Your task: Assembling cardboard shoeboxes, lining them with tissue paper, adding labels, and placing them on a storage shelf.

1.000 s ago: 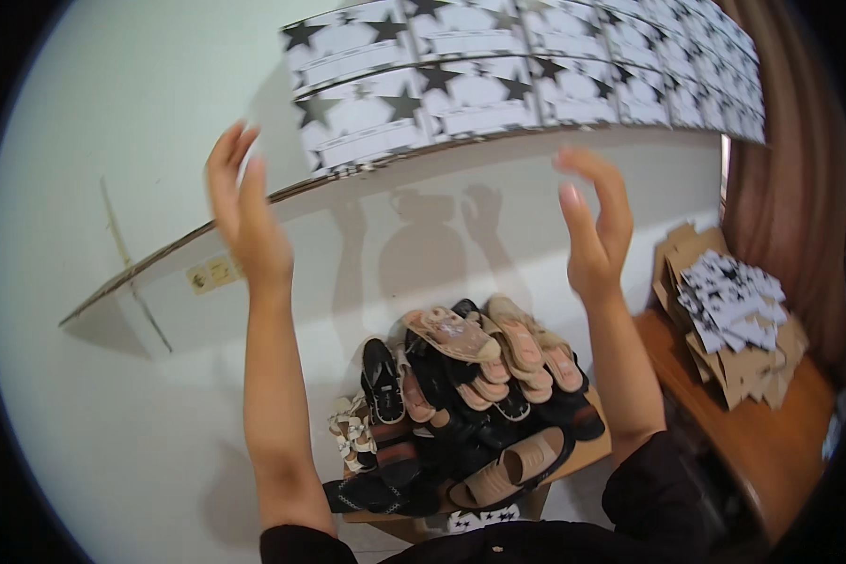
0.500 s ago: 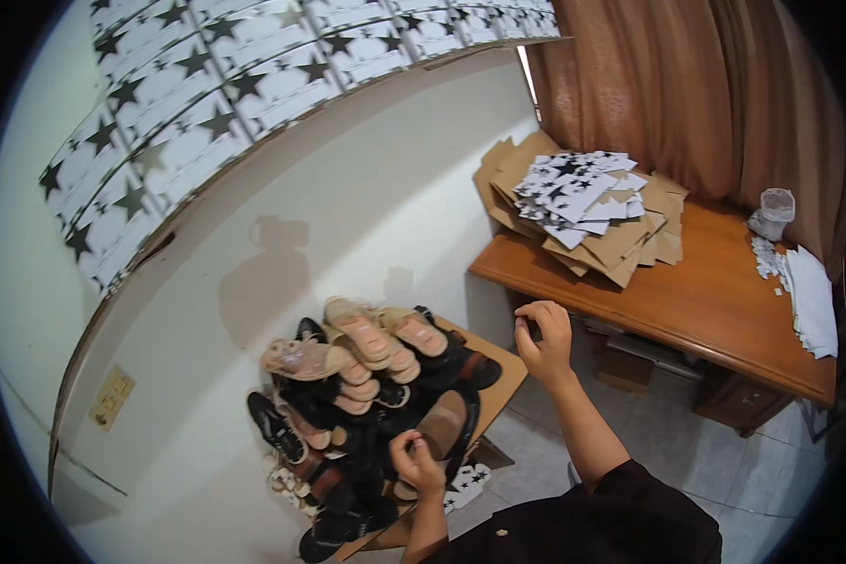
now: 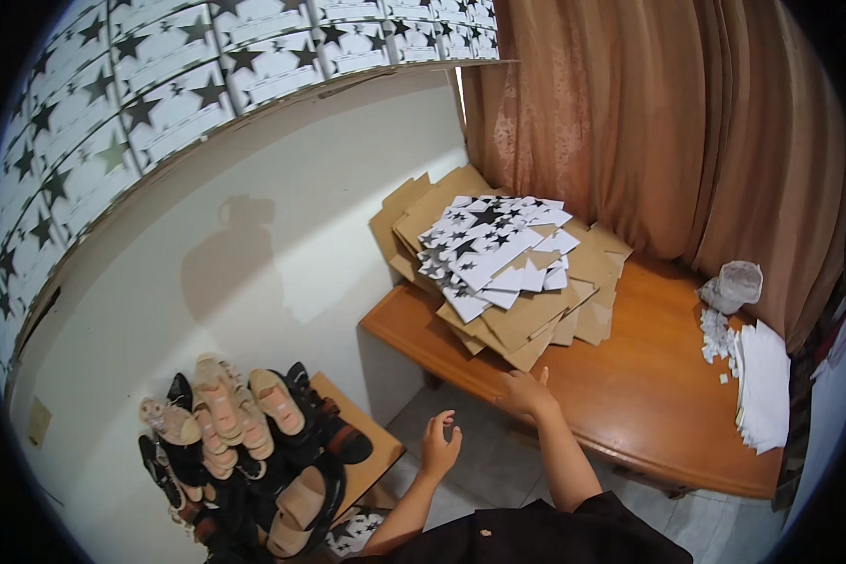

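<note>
My right hand (image 3: 526, 393) rests open on the desk's (image 3: 630, 395) near edge beside flattened boxes (image 3: 498, 273); left hand (image 3: 439, 446) hangs empty, loosely curled. I'd reach the top sheet squarely.

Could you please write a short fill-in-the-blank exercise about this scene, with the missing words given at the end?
1. The right hand rests on the edge of the wooden ____.
2. The flat cardboard sheets show black ____ on white.
3. The left hand holds ____.
4. The pile of sandals lies against the ____.

Missing words: table; stars; nothing; wall
</note>
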Available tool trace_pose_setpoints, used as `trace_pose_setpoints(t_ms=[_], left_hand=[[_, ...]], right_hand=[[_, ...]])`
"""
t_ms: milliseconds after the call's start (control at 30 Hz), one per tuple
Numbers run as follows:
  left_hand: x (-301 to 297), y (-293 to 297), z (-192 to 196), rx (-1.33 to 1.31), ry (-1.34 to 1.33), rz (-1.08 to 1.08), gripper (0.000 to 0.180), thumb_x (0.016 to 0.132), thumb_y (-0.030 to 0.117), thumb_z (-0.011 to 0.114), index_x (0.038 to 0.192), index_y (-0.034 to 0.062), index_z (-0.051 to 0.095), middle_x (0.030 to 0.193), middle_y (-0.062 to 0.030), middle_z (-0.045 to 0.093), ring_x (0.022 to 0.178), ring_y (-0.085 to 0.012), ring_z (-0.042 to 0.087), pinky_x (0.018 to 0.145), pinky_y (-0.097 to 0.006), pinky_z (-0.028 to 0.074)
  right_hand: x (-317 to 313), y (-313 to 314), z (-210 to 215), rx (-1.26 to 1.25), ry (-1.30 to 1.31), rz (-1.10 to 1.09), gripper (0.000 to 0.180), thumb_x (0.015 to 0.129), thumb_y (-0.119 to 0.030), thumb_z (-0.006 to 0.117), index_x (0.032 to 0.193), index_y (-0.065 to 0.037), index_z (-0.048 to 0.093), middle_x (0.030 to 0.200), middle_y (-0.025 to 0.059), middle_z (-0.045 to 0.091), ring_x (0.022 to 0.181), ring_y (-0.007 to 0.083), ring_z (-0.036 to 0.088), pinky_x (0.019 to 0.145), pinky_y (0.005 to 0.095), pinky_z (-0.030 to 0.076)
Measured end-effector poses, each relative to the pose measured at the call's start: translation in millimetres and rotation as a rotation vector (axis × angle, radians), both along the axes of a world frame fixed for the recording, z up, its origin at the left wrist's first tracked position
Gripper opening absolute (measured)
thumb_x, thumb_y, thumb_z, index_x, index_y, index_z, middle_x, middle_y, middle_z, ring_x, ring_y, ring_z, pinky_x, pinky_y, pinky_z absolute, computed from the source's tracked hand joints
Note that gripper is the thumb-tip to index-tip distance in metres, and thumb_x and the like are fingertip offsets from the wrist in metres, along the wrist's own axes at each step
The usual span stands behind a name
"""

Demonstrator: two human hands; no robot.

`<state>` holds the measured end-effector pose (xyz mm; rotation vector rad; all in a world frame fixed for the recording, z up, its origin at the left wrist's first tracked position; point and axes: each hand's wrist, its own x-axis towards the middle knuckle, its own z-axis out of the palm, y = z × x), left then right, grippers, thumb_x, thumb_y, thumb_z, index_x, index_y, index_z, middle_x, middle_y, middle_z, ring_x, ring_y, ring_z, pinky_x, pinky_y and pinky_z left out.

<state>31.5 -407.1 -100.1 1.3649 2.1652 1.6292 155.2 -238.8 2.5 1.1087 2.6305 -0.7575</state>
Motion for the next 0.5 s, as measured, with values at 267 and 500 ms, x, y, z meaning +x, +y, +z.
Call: trace_pose_setpoints(t_ms=[267,500], left_hand=[[-56.4,162.1,9.3,-0.118,0.400,-0.011,0.046,0.077,0.017,0.063,0.120,0.0097,0.049,0.119,-0.0112,0.051,0.116,-0.0275,0.045,0.097,-0.047,0.030],[-139.5,304.4,9.0,-0.406,0.613,-0.017,0.073,0.074,0.034,0.067,0.136,0.0141,0.033,0.142,-0.0080,0.032,0.133,-0.0262,0.025,0.097,-0.066,0.015]], right_hand=[[-33.4,102.7,-73.1,0.390,0.363,-0.044,0.067,0.079,-0.029,0.060,0.138,-0.022,0.031,0.147,0.0121,0.018,0.137,0.0326,0.014,0.101,0.0675,0.012],[-96.3,207.5,-76.3,0.556,0.428,-0.157,0.063,0.080,-0.029,0.058,0.137,-0.019,0.033,0.145,0.0119,0.027,0.134,0.0291,0.025,0.102,0.0633,0.016]])
